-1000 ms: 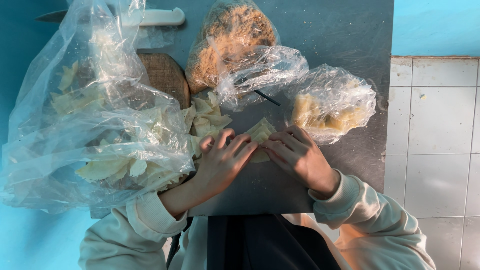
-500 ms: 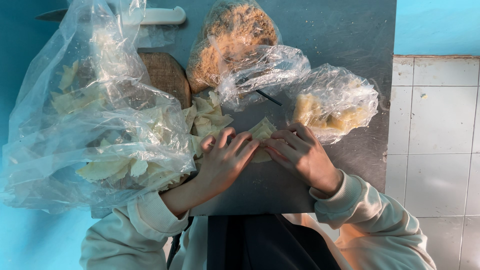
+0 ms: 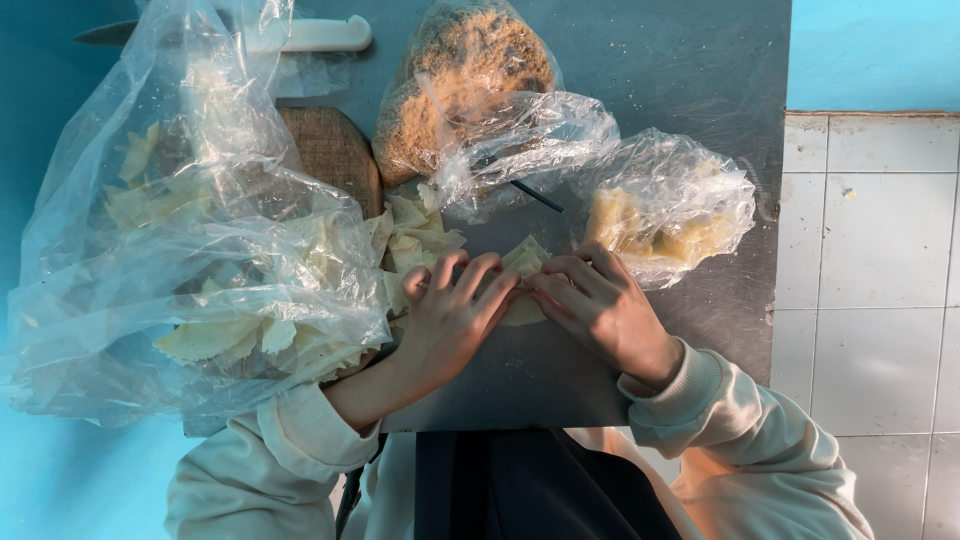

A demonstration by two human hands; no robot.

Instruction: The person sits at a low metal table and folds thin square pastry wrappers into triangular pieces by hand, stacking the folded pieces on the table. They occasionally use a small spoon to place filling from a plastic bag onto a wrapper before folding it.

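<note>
A white-handled knife (image 3: 300, 35) lies at the far left of the steel bench (image 3: 680, 60), beside a bag of brown crumbs (image 3: 465, 70); white tiles (image 3: 870, 300) right.
</note>
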